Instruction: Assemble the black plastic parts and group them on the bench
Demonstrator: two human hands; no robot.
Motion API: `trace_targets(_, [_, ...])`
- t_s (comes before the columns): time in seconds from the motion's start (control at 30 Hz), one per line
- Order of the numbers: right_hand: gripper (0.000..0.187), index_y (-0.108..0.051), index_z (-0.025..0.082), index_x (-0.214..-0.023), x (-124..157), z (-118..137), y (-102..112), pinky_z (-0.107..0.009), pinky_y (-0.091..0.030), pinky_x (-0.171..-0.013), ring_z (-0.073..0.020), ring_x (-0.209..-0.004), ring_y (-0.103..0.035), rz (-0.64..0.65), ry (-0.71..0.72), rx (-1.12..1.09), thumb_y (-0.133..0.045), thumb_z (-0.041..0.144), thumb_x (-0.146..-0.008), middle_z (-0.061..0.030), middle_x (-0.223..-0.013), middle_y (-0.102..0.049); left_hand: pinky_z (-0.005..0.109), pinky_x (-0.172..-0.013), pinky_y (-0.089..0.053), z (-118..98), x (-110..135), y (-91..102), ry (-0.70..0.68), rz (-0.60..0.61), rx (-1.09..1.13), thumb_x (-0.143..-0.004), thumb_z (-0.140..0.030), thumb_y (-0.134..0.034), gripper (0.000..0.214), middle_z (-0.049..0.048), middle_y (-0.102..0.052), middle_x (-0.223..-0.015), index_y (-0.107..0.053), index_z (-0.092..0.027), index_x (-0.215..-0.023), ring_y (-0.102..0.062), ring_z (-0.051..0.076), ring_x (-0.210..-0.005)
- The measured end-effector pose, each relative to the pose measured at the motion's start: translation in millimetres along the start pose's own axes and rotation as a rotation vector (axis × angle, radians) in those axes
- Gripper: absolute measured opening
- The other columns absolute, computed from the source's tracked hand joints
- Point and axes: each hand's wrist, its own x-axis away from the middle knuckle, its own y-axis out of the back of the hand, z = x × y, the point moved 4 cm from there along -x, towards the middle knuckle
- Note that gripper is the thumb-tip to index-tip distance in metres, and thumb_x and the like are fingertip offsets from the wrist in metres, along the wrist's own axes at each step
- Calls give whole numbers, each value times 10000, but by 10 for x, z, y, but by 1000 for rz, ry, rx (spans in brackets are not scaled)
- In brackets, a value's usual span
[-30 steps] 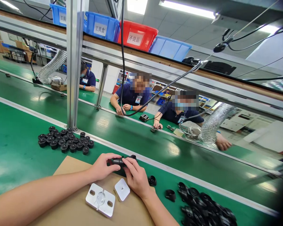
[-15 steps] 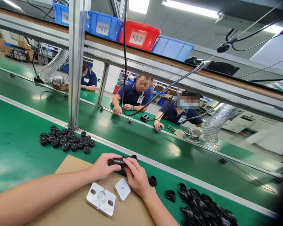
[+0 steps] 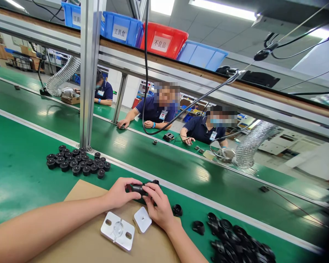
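Between my two hands is a black cylindrical plastic part (image 3: 137, 189), held above the far edge of a brown cardboard sheet (image 3: 83, 191). My left hand (image 3: 123, 191) is closed round its left end, thumb below and fingers above. My right hand (image 3: 157, 204) grips the other end, and its fingers hide much of that end. Just below the hands lie a silver metal block (image 3: 117, 232) with a round recess and two slots, and a smaller square metal block (image 3: 142, 220) with a small central hole. Another black part (image 3: 155, 182) shows just behind my right fingers.
Several round black caps (image 3: 76, 160) cluster at left by an aluminium post (image 3: 88, 80). Black plastic parts (image 3: 238, 237) are heaped at right, with two loose ones nearer. Beyond a metal rail runs a green conveyor belt (image 3: 153, 157); co-workers (image 3: 163, 106) sit across it. Bins (image 3: 122, 31) stand overhead.
My hands stay nearly in place on the black part, with only slight finger movement. Across the belt, the middle co-worker's hand has moved left, and the right co-worker's hand has drawn back from the rail.
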Motion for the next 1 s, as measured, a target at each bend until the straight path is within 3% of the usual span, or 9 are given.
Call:
trace_targets(0.17, [360,-582,231,-1390,-20,22,18,-333,-619,-710,-231,-905,-714,9,-33,-12,-597,215,-1031,-114,-1092,-713,366,-869,-544,20,-5,0,-4,17,-1,-738,-281,-843,421,63,-815,-1086,-811,-203,-1150,-703,265,-953])
trace_targets(0.3, [382,-557,227,-1413,-13,42,33,-326,-602,-704,-222,-872,-713,29,-37,9,-587,257,-1033,-109,-1101,-722,370,-910,-551,30,-2,-8,-2,27,2,-749,-270,-829,419,58,-810,-1111,-805,-213,-1163,-710,273,-1003])
trace_targets(0.53, [188,-662,186,-1141,-35,-7,36,-308,-496,-644,-215,-734,-683,42,-75,96,-578,322,-1042,-74,-884,-726,344,-826,-519,12,10,-7,5,32,-31,-718,-263,-844,410,43,-806,-1015,-817,-208,-1124,-677,233,-875])
trace_targets(0.67, [221,-676,188,-1065,-71,32,77,-303,-457,-659,-206,-728,-675,86,-120,104,-520,344,-1056,-67,-870,-724,339,-816,-510,-18,14,-5,-5,35,-34,-715,-255,-839,400,39,-800,-997,-817,-207,-1113,-667,227,-868])
trace_targets(0.77, [220,-662,192,-1119,-106,87,105,-290,-433,-647,-189,-709,-649,130,-190,80,-557,364,-1030,-45,-853,-707,342,-824,-508,-66,22,4,-22,26,-36,-724,-242,-831,393,36,-796,-1002,-819,-219,-1116,-658,216,-850])
trace_targets(0.9, [273,-619,204,-917,-148,121,96,-272,-349,-547,-141,-551,-521,176,-321,34,-496,392,-1073,22,-659,-588,356,-899,-512,-124,33,3,-99,19,-56,-720,-196,-826,395,42,-797,-1051,-825,-240,-1112,-677,234,-940])
trace_targets(1.0, [322,-601,205,-908,-163,105,84,-268,-321,-524,-129,-523,-471,190,-415,-46,-481,446,-1084,37,-633,-539,365,-935,-530,-96,19,-2,-116,8,-6,-756,-226,-821,556,78,-773,-1229,-733,-230,-1305,-687,272,-1107])
